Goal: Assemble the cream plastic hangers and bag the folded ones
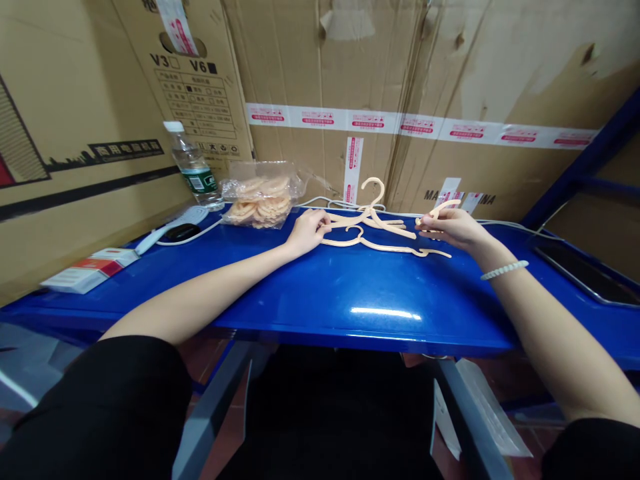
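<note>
My left hand [306, 233] is closed on the left end of a beige plastic hanger [373, 212], whose hook stands up behind the others. In front of it a second beige hanger [385, 247] lies flat on the blue table [310, 287], with a small hook-ended piece [434, 253] at its right tip. Raised slightly above the table, my right hand [457, 230] pinches a short curved beige hanger piece [445, 207]. Part of that piece is hidden by the fingers. Several more beige arms lie under the upright hook.
A clear bag of beige hanger parts [263, 200] sits at the back left, beside a water bottle [193, 167]. Further left are a white handheld device [173, 227], a dark oval object [181, 231] and a small box [93, 270]. A phone [590, 272] lies right; cardboard [310, 73] stands behind.
</note>
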`<state>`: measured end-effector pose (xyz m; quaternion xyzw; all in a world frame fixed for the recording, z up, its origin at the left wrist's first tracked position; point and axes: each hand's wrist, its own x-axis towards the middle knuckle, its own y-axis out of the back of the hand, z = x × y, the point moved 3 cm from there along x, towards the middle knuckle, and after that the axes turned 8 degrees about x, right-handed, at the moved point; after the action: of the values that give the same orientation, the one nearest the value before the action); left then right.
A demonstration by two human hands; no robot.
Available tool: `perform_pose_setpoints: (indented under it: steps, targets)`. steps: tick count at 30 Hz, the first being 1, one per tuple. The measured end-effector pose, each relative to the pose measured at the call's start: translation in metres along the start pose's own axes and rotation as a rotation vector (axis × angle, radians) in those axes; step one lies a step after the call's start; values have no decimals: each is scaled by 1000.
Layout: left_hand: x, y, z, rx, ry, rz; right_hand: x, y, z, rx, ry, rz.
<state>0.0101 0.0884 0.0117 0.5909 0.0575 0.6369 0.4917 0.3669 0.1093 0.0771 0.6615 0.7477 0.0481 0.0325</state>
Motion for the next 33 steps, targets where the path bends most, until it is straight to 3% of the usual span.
perform_pose_setpoints:
  steps: [8, 19, 33]
  targets:
    - [-1, 4, 2, 5, 2, 25, -3, -11, 3, 99, -196, -80]
    - [-1, 5, 3, 18, -8, 30, -2, -9, 5, 101, -272, -78]
    - [-2, 7, 4, 25, -5, 58, 8, -15, 17, 84, 30, 13]
